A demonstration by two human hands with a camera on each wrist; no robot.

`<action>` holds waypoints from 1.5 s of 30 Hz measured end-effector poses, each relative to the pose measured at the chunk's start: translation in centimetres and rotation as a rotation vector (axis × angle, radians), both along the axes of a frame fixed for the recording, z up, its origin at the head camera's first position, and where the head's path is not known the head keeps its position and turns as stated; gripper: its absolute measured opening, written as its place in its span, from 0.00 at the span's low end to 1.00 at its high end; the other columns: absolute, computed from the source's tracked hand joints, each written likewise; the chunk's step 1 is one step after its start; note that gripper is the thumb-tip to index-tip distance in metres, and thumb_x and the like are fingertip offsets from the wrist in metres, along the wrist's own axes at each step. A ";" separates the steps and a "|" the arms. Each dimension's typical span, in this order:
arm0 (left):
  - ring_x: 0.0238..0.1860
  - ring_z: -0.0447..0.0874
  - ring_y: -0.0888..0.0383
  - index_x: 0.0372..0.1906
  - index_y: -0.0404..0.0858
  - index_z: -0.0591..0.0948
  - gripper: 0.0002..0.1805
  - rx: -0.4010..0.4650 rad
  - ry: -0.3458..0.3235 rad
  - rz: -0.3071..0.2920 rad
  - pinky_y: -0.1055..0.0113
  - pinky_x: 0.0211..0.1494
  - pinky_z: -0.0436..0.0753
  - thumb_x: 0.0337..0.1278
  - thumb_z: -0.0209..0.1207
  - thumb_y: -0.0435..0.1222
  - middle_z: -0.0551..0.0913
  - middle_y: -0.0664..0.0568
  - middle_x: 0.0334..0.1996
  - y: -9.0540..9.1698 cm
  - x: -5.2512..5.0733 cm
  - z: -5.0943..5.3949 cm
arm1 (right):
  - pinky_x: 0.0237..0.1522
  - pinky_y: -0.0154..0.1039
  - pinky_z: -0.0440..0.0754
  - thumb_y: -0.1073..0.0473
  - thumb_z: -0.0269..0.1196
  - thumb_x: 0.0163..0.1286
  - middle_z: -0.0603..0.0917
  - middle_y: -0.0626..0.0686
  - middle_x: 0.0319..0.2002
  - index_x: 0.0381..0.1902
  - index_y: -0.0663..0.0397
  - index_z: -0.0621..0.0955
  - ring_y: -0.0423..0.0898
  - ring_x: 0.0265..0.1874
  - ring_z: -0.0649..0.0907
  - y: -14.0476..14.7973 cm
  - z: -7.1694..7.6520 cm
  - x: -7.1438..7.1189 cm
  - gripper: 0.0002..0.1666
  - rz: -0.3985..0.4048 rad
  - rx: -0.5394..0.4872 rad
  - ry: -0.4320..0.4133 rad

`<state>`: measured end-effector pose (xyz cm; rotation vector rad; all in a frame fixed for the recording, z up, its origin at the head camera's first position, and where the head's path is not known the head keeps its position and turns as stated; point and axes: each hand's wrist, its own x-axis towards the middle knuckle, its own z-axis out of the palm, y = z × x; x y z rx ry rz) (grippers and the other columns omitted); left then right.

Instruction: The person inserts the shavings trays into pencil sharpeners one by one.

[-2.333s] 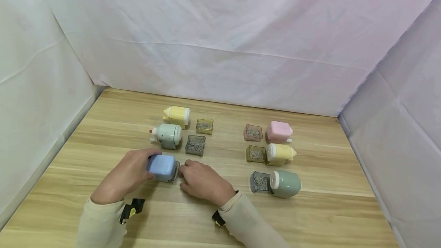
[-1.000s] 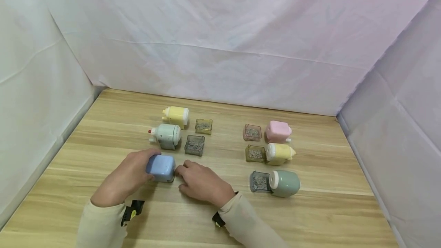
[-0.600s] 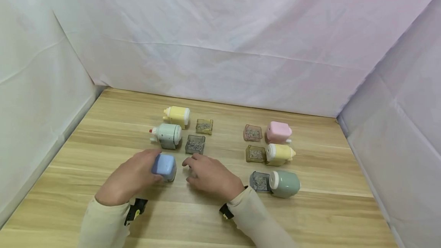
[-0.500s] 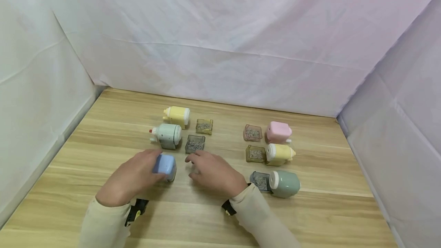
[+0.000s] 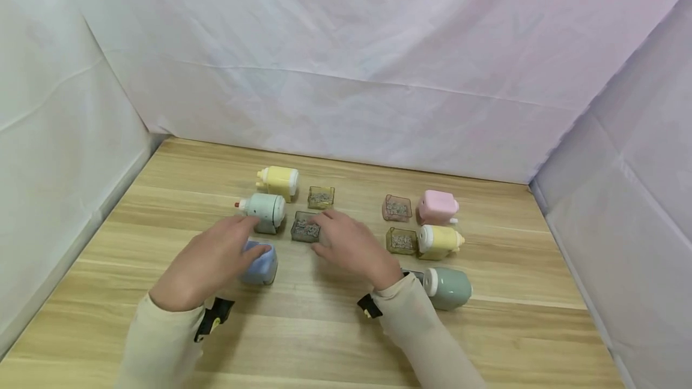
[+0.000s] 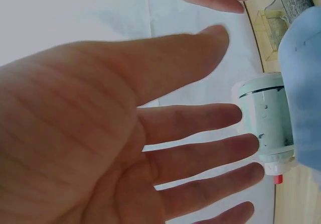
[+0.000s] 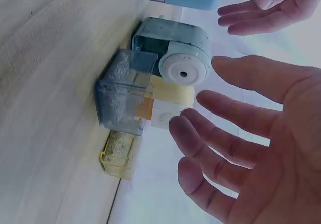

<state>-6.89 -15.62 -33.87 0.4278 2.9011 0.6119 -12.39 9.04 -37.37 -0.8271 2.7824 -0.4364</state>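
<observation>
- Your blue sharpener (image 5: 262,268) sits on the wooden table (image 5: 303,341) below your left hand (image 5: 211,260); its body runs left to right, holed face pointing right.
- Just beyond it, the mint sharpener (image 5: 267,209) lies parallel, its round white face to your right, its red-tipped end to your left.
- Your left hand is released, fingers straight and spread, gripping nothing.
- Your right hand (image 5: 354,245) is also loose and empty-handed, fingers gently bent beside the grey tray (image 5: 304,238); you cannot tell whether they touch it.
- Your left hand covers the blue sharpener's left end; both wrist views cut its body off.
- Your right fingers overlap the grey tray's right side.
- The blue body is glossy, rounded and dark-specked; the mint one has a dark line near its white face; the see-through tray holds shavings.
</observation>
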 end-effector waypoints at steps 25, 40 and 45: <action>0.52 0.85 0.40 0.60 0.25 0.83 0.22 -0.058 0.130 -0.075 0.42 0.53 0.88 0.74 0.66 0.38 0.85 0.33 0.53 0.6 -3.3 0.3 | 0.71 0.60 0.80 0.46 0.72 0.75 0.74 0.57 0.78 0.81 0.49 0.72 0.58 0.73 0.79 -1.2 -2.9 -3.0 0.42 -0.190 -0.013 -0.084; 0.54 0.83 0.36 0.64 0.23 0.79 0.26 -0.046 0.040 -0.027 0.41 0.50 0.88 0.62 0.69 0.27 0.83 0.30 0.55 -0.7 -4.7 0.2 | 0.78 0.54 0.74 0.48 0.72 0.76 0.75 0.58 0.78 0.80 0.56 0.71 0.58 0.75 0.77 -1.3 -4.0 -2.9 0.42 -0.215 -0.098 -0.170; 0.60 0.81 0.33 0.67 0.26 0.78 0.31 -0.035 0.053 -0.043 0.36 0.55 0.86 0.56 0.70 0.25 0.81 0.28 0.60 -1.0 -5.0 0.3 | 0.78 0.53 0.74 0.50 0.72 0.75 0.76 0.59 0.77 0.80 0.57 0.71 0.57 0.74 0.77 -1.3 -4.1 -3.0 0.42 -0.216 -0.126 -0.180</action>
